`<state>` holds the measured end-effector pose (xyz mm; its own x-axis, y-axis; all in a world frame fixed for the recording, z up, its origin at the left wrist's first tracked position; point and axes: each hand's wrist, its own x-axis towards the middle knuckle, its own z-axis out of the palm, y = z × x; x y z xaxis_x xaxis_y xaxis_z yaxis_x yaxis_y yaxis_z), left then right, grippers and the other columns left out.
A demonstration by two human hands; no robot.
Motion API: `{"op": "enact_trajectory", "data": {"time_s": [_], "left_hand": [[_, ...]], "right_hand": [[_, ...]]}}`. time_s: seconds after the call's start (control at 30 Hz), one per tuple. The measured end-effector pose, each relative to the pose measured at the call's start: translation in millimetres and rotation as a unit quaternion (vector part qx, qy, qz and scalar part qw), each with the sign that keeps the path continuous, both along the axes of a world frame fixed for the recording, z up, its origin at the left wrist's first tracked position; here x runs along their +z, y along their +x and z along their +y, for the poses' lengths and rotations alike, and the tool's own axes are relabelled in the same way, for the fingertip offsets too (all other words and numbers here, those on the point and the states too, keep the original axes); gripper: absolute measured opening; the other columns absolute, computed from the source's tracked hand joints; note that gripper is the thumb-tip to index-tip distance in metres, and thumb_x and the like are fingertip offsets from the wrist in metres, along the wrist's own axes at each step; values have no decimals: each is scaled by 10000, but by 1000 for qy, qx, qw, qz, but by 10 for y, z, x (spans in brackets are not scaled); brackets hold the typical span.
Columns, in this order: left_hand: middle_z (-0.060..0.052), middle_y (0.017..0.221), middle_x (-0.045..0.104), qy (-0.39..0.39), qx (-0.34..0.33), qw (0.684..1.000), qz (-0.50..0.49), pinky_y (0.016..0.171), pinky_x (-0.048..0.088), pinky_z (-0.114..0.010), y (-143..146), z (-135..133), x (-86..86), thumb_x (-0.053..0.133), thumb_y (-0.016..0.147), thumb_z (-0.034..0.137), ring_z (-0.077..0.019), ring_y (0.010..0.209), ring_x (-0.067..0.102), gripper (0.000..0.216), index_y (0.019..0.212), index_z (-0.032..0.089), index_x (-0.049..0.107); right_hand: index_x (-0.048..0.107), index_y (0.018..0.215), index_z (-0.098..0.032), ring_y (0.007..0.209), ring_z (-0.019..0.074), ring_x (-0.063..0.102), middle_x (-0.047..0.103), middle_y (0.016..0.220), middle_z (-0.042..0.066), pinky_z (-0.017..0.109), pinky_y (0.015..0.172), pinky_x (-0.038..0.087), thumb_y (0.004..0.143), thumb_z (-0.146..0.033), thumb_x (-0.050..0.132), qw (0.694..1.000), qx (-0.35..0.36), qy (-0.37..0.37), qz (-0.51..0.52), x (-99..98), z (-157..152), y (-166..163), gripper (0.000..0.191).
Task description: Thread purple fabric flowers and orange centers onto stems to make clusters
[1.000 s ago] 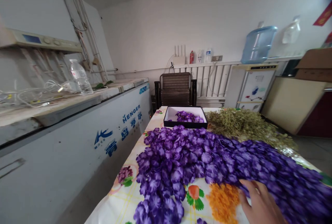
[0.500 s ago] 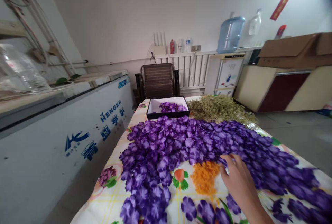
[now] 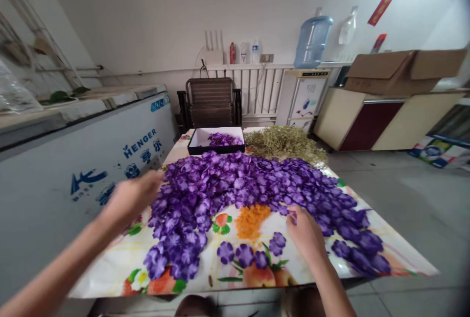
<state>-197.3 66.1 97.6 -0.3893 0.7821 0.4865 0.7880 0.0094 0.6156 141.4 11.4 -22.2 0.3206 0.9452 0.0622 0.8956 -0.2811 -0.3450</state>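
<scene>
Many purple cloth-like flower petals (image 3: 238, 185) lie in a wide curved heap on the table. My right hand (image 3: 306, 234) is at the inner edge of the heap, thumb and forefinger pinched at a single purple petal (image 3: 283, 210). To its left lies a small pile of orange bits (image 3: 251, 221). Several loose purple petals (image 3: 245, 255) lie in front of that pile. My left hand (image 3: 135, 192) hovers at the left edge of the heap, smeared by motion, so its fingers cannot be made out.
A dark-edged box (image 3: 216, 149) with purple petals stands at the far side, beside a bunch of dried greenish stems (image 3: 284, 143). A patterned cloth (image 3: 121, 263) covers the table. A white chest freezer (image 3: 55, 219) runs along the left; a chair (image 3: 210, 101) stands beyond.
My left hand has come into view from the left. My right hand has closed to a pinch beside the heap. The camera view has shifted, showing the table's near edge.
</scene>
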Motion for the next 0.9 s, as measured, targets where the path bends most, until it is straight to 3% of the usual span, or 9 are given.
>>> {"op": "enact_trajectory", "data": {"time_s": [0.13, 0.23, 0.3, 0.43, 0.57, 0.7, 0.9], "left_hand": [[-63, 1034, 663, -152, -179, 972, 28, 743, 558, -351, 1037, 180, -441, 569, 924, 305, -168, 842, 652, 210, 1062, 156, 624], [-60, 1026, 661, -184, -225, 957, 17, 751, 554, -367, 1752, 175, -739, 586, 912, 313, -179, 856, 654, 230, 1063, 143, 620], [-52, 981, 665, -178, -215, 960, -2, 726, 554, -355, 1993, 50, -902, 584, 914, 315, -170, 818, 653, 220, 1033, 134, 624], [17, 714, 625, -124, -139, 981, -61, 573, 509, -262, 1962, -226, -1181, 550, 932, 344, -106, 578, 591, 242, 845, 131, 623], [87, 487, 403, -43, -52, 990, -121, 430, 368, -213, 1783, -197, -1278, 395, 988, 412, -72, 396, 412, 462, 614, 160, 493], [81, 488, 321, -20, -37, 990, -134, 427, 322, -224, 1761, -20, -1302, 188, 1026, 380, -87, 403, 374, 515, 590, 199, 393], [56, 601, 486, -107, -57, 991, -54, 528, 411, -248, 1613, 218, -1540, 479, 956, 329, -98, 501, 465, 276, 759, 153, 558]], "right_hand": [[615, 1085, -139, 834, 187, 669, 695, 931, 58, 355, 754, 517, 951, -219, 494, 1000, -6, -18, 0, 422, 34, 350, 196], [614, 1083, -154, 864, 180, 659, 670, 1015, 53, 377, 771, 546, 942, -305, 547, 999, 33, -22, -2, 607, 167, 390, 217], [612, 1095, -153, 901, 188, 656, 660, 1062, 60, 390, 788, 549, 935, -298, 561, 997, 71, -31, 2, 550, 232, 323, 222], [623, 1068, -146, 880, 182, 662, 666, 1043, 57, 377, 768, 558, 929, -287, 573, 990, 117, -74, 16, 122, 257, 179, 204], [613, 1097, -149, 892, 186, 662, 663, 1055, 59, 386, 780, 556, 930, -282, 573, 984, 146, -94, 31, -221, 311, 96, 217], [589, 1158, -159, 922, 200, 659, 659, 1074, 64, 405, 802, 551, 933, -278, 566, 983, 150, -106, 20, -325, 429, -26, 255], [563, 1195, -151, 868, 194, 676, 681, 1005, 57, 399, 785, 548, 951, -248, 529, 979, 153, -133, -15, -395, 508, -198, 264]]}}
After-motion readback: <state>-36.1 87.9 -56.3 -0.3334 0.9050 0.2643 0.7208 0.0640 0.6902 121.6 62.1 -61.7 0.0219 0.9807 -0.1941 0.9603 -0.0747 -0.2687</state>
